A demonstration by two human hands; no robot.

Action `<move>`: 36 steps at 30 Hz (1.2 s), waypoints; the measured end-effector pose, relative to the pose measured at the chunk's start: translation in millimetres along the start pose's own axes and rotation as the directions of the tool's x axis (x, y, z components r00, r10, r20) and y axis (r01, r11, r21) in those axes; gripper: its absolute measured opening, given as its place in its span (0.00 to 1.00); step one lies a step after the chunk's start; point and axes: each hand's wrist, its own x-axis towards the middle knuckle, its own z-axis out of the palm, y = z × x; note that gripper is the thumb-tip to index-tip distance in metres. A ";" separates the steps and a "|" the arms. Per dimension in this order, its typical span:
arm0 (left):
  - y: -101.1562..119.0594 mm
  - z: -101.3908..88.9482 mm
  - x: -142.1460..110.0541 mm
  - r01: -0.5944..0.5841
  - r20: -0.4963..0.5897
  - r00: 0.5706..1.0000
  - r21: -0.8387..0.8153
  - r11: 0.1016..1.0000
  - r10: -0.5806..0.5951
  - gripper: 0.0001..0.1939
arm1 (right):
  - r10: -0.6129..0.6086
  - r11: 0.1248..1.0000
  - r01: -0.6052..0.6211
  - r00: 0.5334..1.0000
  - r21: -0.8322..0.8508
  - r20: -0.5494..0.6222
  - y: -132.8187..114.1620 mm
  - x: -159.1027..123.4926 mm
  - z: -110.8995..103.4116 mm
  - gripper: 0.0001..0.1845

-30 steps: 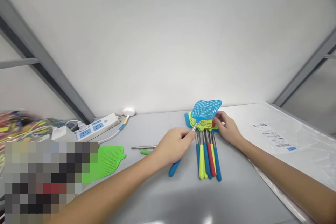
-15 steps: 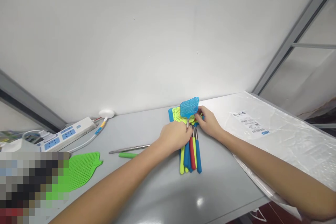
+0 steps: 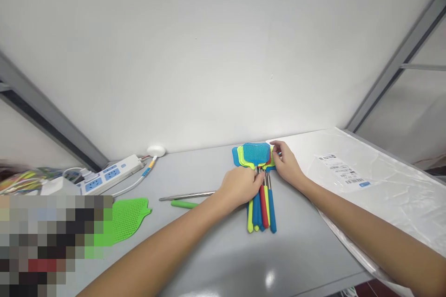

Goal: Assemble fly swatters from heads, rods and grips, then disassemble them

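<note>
A bundle of fly swatters lies on the grey table with mesh heads at the back, in blue, yellow-green and a little red. On top is a blue fly swatter point(image 3: 257, 153); my left hand point(image 3: 242, 185) is closed round its metal shaft, just below the head. My right hand point(image 3: 286, 162) has its fingers curled at the right edge of the stacked heads, around a yellow-green fly swatter point(image 3: 272, 160). Blue, red and yellow-green grips, such as the red grip point(image 3: 264, 209), point toward me. My left hand hides part of the shafts.
At left lie a loose green swatter head point(image 3: 130, 218), a metal rod point(image 3: 188, 196) and a green grip point(image 3: 184, 204). A white power strip point(image 3: 121, 170) with a cable stands behind them. Clear plastic wrapping with a printed label point(image 3: 343, 170) covers the table's right side. A wall rises behind.
The top blue fly swatter, earlier raised and tilted, has come down level over the other heads. Both hands stay at the bundle. The whole view has shifted, moving things rightward.
</note>
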 end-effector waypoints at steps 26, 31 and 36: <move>-129.5 -42.0 -163.0 -0.127 -0.182 0.969 0.212 0.969 0.167 0.12 | -0.496 0.633 0.760 0.544 -0.147 0.677 -105.9 -1.3 37.3 0.11; -110.9 -24.9 -164.6 -0.189 -0.190 0.946 0.334 0.923 0.262 0.14 | -0.396 0.586 0.807 0.368 -0.078 0.841 -162.5 -8.8 99.4 0.11; -121.3 -20.0 -164.2 -0.135 -0.219 0.951 0.347 0.928 0.220 0.15 | -0.305 0.621 0.781 0.316 -0.064 0.898 -172.6 -9.8 141.2 0.07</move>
